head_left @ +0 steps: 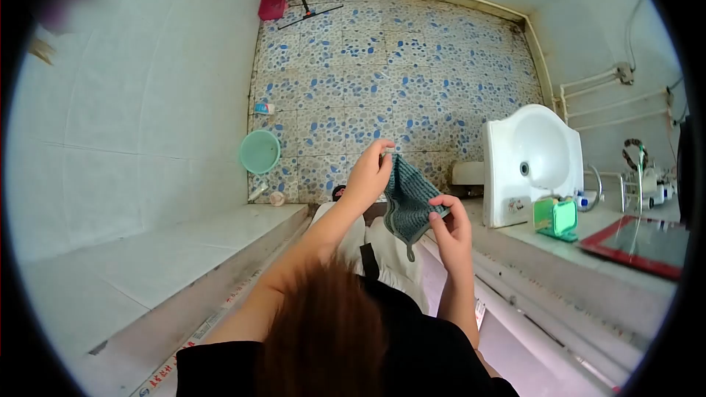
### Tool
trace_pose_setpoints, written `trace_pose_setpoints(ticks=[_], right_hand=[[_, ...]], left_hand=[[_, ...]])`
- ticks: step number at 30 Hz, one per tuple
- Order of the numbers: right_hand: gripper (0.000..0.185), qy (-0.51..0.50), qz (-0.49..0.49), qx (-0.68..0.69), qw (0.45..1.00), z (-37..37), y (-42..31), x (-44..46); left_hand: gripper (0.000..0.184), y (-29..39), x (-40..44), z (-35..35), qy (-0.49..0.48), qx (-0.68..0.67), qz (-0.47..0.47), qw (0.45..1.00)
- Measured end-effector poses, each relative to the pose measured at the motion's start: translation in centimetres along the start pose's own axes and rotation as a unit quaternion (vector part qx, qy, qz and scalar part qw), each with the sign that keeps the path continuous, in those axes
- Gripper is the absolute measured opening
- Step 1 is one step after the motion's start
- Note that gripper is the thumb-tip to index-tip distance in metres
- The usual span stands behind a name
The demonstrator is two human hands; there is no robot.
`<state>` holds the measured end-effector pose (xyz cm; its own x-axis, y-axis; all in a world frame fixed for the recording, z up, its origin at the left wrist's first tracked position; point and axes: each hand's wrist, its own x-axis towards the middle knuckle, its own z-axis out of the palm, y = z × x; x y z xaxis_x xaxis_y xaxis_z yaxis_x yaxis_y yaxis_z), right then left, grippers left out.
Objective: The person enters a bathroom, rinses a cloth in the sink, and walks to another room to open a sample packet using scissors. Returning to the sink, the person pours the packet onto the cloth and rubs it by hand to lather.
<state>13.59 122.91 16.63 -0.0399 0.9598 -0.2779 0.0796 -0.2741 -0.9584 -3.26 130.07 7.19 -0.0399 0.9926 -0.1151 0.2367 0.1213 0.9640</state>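
Holding grey-green ribbed cloth [407, 202] by its edges, pinched in left grip [368, 176] and right grip [454, 231], near white sink [501, 169].

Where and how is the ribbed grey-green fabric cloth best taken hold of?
Probably pinched at two separate edge spots, from left and right, as the left hand and right hand do: the cloth bends softly between them, and its small grey-green loop offers only one hold.
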Motion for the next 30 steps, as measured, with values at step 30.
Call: trace_pose_setpoints(ticks=[30], right_hand=[[0.014,0.171,-0.003,-0.017,0.985,-13.8,-6.8,36.7]], left_hand=[[0.015,3.0,44.1,1.6,-0.176,-0.003,-0.028,0.984]])
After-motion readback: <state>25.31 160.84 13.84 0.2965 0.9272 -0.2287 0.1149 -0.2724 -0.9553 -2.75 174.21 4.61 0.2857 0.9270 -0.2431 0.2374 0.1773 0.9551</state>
